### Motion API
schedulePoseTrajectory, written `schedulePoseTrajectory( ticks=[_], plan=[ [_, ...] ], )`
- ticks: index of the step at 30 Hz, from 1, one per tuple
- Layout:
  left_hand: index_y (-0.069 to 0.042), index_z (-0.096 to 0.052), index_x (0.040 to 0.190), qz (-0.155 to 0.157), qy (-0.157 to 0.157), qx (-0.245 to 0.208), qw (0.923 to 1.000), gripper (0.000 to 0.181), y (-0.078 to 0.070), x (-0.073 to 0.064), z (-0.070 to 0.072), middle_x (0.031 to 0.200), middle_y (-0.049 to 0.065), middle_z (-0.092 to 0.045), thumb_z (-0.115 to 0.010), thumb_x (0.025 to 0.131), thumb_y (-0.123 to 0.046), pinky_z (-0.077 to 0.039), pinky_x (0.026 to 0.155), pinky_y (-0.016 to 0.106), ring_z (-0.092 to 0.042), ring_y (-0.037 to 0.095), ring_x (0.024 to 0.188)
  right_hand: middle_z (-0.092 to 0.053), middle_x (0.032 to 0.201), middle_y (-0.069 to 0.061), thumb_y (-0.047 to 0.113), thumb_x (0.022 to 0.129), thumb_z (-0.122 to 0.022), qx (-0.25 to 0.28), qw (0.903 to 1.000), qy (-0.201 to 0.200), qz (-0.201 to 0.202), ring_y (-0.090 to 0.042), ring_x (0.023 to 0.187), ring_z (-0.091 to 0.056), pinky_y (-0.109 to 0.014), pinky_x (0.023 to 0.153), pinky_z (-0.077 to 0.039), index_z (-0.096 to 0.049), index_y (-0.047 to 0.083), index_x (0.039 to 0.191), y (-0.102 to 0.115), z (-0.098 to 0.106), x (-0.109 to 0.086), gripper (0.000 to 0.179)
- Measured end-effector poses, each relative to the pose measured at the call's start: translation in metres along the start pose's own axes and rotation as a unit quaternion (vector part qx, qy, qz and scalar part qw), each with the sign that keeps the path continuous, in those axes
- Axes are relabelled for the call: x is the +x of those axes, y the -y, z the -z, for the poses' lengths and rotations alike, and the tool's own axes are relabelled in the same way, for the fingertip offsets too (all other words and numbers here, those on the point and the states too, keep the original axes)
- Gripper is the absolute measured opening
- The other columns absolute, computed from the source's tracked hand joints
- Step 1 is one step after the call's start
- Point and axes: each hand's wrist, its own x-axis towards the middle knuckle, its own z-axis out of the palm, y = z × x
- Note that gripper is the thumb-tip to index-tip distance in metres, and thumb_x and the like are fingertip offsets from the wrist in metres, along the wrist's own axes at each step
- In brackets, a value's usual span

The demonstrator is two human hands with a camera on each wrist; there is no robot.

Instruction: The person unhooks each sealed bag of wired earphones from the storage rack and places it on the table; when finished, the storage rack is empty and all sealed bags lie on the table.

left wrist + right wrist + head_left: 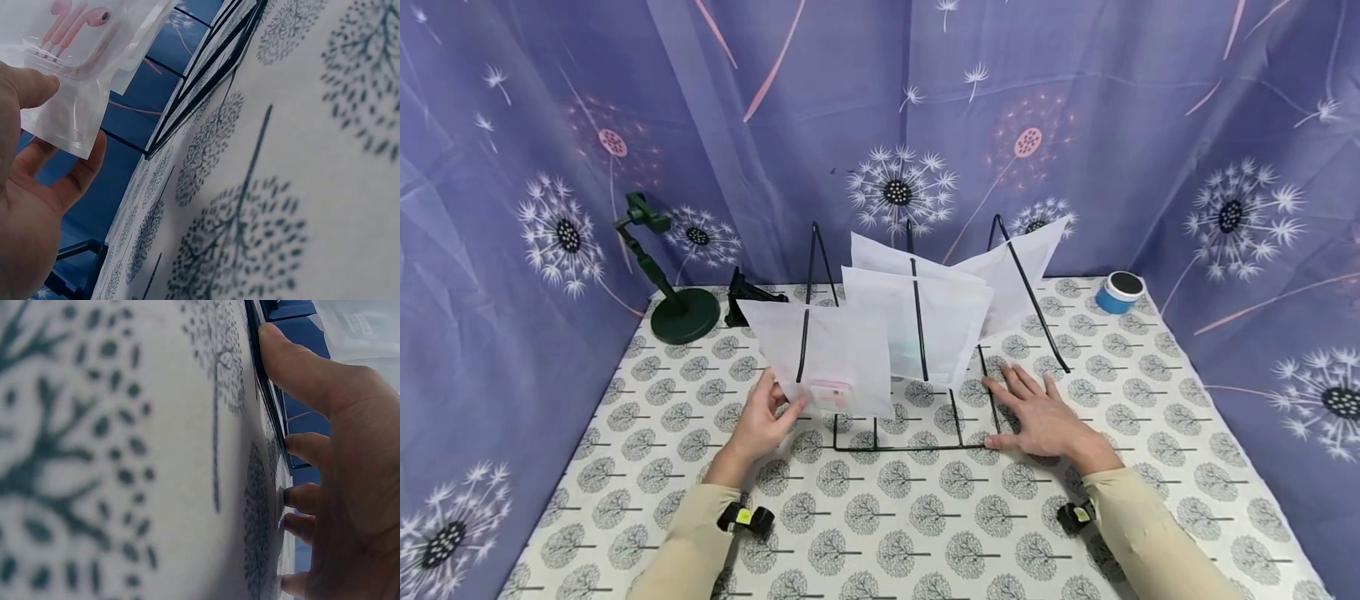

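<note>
Head | left fingers [765, 392] pinch white packet [844, 350], some tips hidden behind | right fingers [1006, 395] spread

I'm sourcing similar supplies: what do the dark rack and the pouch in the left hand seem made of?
Rack: probably metal wire with a smooth dark coating, judging by its slim bent bars.
Pouch: likely thin plastic film, frosted and slightly glossy, since the pink earphones show through and its creases catch light.

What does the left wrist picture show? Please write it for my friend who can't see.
A left hand pinches a see-through bag with pink earphones inside. Past it, a dark wire rack rests on a pale cloth printed with trees.
</note>
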Motion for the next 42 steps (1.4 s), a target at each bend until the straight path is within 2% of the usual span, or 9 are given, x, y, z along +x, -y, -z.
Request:
schedulePoseTrajectory(
  ticks=[2, 4, 7, 15, 22, 26, 30, 35, 42],
  plan=[
    [0.015, -0.042, 0.108, 0.015, 0.003, -0.017, 0.9997, 0.033, 0.001, -0.003, -0.001, 0.087, 0.027, -0.069, -0.06, 0.082, 0.021, -0.06, 0.08, 0.031, -0.071, 0.02, 0.089, -0.015, 0.16, -0.023, 0.076, 0.076, -0.06, 0.0, 1.0, -0.001, 0.001, -0.043, 0.147, -0.014, -0.075, 0.111, -0.009, -0.028, 0.018, 0.154, 0.0, 0.0, 0.0, 0.103],
    [0.015, -0.042, 0.113, 0.017, 0.001, -0.025, 0.9996, 0.036, 0.001, -0.005, -0.002, 0.091, 0.028, -0.069, -0.06, 0.082, 0.021, -0.06, 0.081, 0.033, -0.071, 0.018, 0.092, -0.015, 0.16, -0.023, 0.076, 0.076, -0.06, 0.0, 1.0, 0.0, 0.002, -0.043, 0.147, -0.014, -0.075, 0.111, -0.009, -0.028, 0.018, 0.154, 0.0, 0.0, 0.0, 0.103],
    [0.015, -0.041, 0.114, 0.015, -0.001, -0.03, 0.9994, 0.037, 0.0, -0.007, -0.003, 0.092, 0.028, -0.069, -0.059, 0.082, 0.021, -0.06, 0.081, 0.033, -0.07, 0.014, 0.092, -0.015, 0.161, -0.023, 0.076, 0.076, -0.059, 0.001, 1.0, 0.001, 0.001, -0.043, 0.147, -0.014, -0.075, 0.111, -0.008, -0.028, 0.018, 0.154, 0.0, 0.0, 0.0, 0.103],
    [0.017, -0.041, 0.107, -0.014, 0.014, -0.019, 0.9996, 0.033, -0.004, -0.009, -0.002, 0.089, 0.029, -0.067, -0.058, 0.079, 0.024, -0.059, 0.084, 0.03, -0.07, 0.025, 0.088, -0.015, 0.161, -0.023, 0.078, 0.076, -0.058, 0.0, 1.0, 0.0, -0.001, -0.043, 0.148, -0.013, -0.075, 0.111, -0.008, -0.028, 0.019, 0.154, -0.003, -0.002, 0.001, 0.103],
    [0.016, -0.04, 0.109, -0.007, 0.015, -0.018, 0.9997, 0.035, -0.007, -0.013, -0.002, 0.092, 0.029, -0.067, -0.058, 0.08, 0.024, -0.059, 0.084, 0.031, -0.069, 0.016, 0.092, -0.016, 0.16, -0.023, 0.075, 0.076, -0.06, 0.003, 1.0, 0.002, -0.001, -0.043, 0.147, -0.013, -0.075, 0.111, -0.008, -0.028, 0.017, 0.154, 0.0, 0.001, 0.0, 0.102],
    [0.016, -0.041, 0.112, -0.018, 0.012, -0.021, 0.9995, 0.038, 0.006, -0.019, -0.003, 0.092, 0.028, -0.066, -0.058, 0.079, 0.025, -0.059, 0.083, 0.03, -0.07, 0.022, 0.089, -0.016, 0.16, -0.023, 0.074, 0.076, -0.06, 0.001, 1.0, 0.004, -0.001, -0.043, 0.147, -0.014, -0.075, 0.111, -0.009, -0.028, 0.017, 0.154, 0.001, 0.002, -0.001, 0.102],
    [0.012, -0.042, 0.113, -0.004, 0.01, -0.025, 0.9996, 0.038, 0.018, -0.025, -0.003, 0.095, 0.024, -0.067, -0.059, 0.081, 0.021, -0.058, 0.086, 0.028, -0.069, 0.016, 0.092, -0.017, 0.16, -0.023, 0.074, 0.076, -0.061, 0.0, 1.0, 0.003, -0.002, -0.043, 0.147, -0.014, -0.075, 0.111, -0.009, -0.028, 0.018, 0.154, 0.001, 0.002, -0.001, 0.102],
    [0.011, -0.042, 0.116, -0.005, 0.007, -0.027, 0.9996, 0.038, 0.019, -0.028, -0.002, 0.098, 0.025, -0.067, -0.061, 0.083, 0.017, -0.059, 0.086, 0.03, -0.067, 0.008, 0.098, -0.018, 0.16, -0.023, 0.075, 0.076, -0.06, -0.002, 1.0, -0.002, 0.001, -0.043, 0.147, -0.015, -0.075, 0.111, -0.009, -0.029, 0.017, 0.154, 0.0, 0.001, -0.001, 0.102],
    [0.012, -0.04, 0.12, -0.016, 0.003, -0.034, 0.9993, 0.045, 0.017, -0.03, -0.002, 0.102, 0.026, -0.064, -0.059, 0.08, 0.022, -0.057, 0.089, 0.025, -0.065, 0.005, 0.101, -0.017, 0.16, -0.023, 0.076, 0.076, -0.059, 0.0, 1.0, -0.003, 0.0, -0.044, 0.147, -0.015, -0.075, 0.111, -0.009, -0.028, 0.018, 0.154, -0.001, 0.0, 0.0, 0.103]
  ],
)
